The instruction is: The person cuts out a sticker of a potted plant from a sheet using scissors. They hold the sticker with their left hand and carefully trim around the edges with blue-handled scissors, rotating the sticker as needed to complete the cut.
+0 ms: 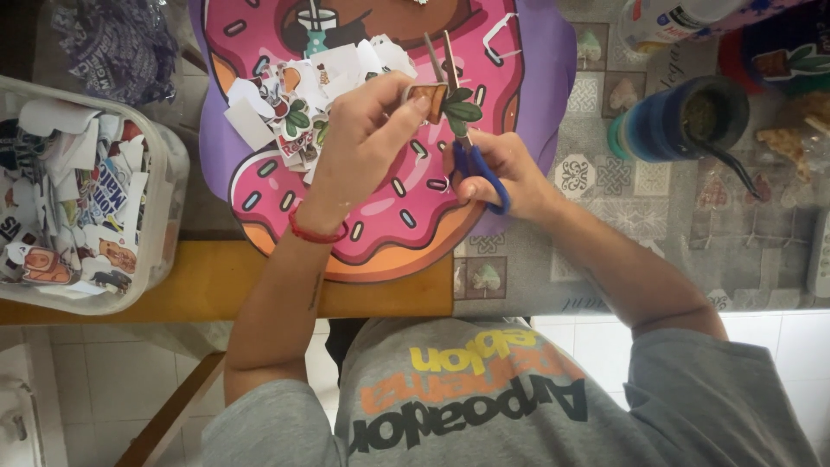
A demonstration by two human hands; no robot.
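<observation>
My left hand (363,138), with a red cord bracelet on the wrist, pinches a small paper cutout of a potted plant (448,105) between thumb and fingers. My right hand (517,171) grips blue-handled scissors (481,173); their blades point away from me and meet the cutout's edge. Both hands hover over a pink donut-shaped mat (406,220) with a purple border. A pile of cut paper stickers and scraps (316,82) lies on the mat just beyond my left hand.
A clear plastic tub (164,173) full of paper cutouts stands at the left on a wooden surface (216,290). At the right, on a patterned tablecloth (622,225), are a dark blue cup with a metal straw (683,121) and a bottle (666,17).
</observation>
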